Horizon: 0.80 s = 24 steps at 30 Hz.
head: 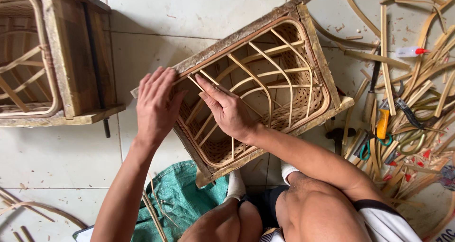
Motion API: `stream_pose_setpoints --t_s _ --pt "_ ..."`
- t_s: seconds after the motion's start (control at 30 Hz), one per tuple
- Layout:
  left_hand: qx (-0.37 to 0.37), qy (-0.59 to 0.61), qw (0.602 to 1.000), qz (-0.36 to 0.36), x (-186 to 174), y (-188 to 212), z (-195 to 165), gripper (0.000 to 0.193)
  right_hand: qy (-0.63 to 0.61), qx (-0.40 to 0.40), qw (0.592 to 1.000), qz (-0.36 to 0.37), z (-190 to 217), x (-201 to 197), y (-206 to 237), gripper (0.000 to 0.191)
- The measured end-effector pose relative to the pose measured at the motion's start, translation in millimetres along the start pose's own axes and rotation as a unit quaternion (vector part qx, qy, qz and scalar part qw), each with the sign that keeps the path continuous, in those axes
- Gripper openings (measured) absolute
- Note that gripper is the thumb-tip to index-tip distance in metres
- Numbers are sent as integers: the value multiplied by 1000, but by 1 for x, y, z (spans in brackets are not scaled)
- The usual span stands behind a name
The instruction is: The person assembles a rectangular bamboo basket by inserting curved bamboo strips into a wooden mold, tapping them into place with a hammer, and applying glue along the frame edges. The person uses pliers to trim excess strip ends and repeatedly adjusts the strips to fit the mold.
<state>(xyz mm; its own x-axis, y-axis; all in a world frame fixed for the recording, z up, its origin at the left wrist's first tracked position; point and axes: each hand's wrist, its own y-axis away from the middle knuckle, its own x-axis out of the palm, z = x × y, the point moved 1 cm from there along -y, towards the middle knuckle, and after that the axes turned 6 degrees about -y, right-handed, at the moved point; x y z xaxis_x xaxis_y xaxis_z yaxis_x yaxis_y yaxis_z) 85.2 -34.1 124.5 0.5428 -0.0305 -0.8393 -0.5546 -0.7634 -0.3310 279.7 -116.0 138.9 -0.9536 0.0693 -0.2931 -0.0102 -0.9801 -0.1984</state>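
Observation:
A square woven bamboo basket [303, 100] sits inside a rough wooden frame [246, 33], tilted on the tiled floor. Thin bamboo ribs [265, 74] arch across its open mouth. My left hand [156, 107] lies flat on the frame's near left corner, fingers together. My right hand [227, 109] reaches into the basket mouth, its fingers pressing on a bamboo strip [195, 82] at the rim beside the left hand. Whether the fingers pinch the strip is hard to see.
A second basket in a wooden frame [61, 57] stands at the left. Loose bamboo strips [426, 71], a yellow-handled knife [382, 123], scissors [369, 147], pliers [412, 119] and a small white bottle [410, 51] lie at the right. Green cloth [185, 194] covers my lap.

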Motion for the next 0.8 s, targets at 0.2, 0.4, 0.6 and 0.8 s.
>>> stream_pose_setpoints --t_s 0.2,0.4,0.6,0.8 --pt "50 16 999 -1 5 -14 8 44 132 63 988 58 -16 12 -3 42" --pt "131 -59 988 59 8 -15 14 56 172 61 980 81 -36 22 7 42" --pt "146 -90 982 80 -1 -19 3 58 165 91 976 109 -37 24 5 47" --pt "116 -55 988 88 1 -15 -1 54 133 79 979 130 -9 2 -2 48"
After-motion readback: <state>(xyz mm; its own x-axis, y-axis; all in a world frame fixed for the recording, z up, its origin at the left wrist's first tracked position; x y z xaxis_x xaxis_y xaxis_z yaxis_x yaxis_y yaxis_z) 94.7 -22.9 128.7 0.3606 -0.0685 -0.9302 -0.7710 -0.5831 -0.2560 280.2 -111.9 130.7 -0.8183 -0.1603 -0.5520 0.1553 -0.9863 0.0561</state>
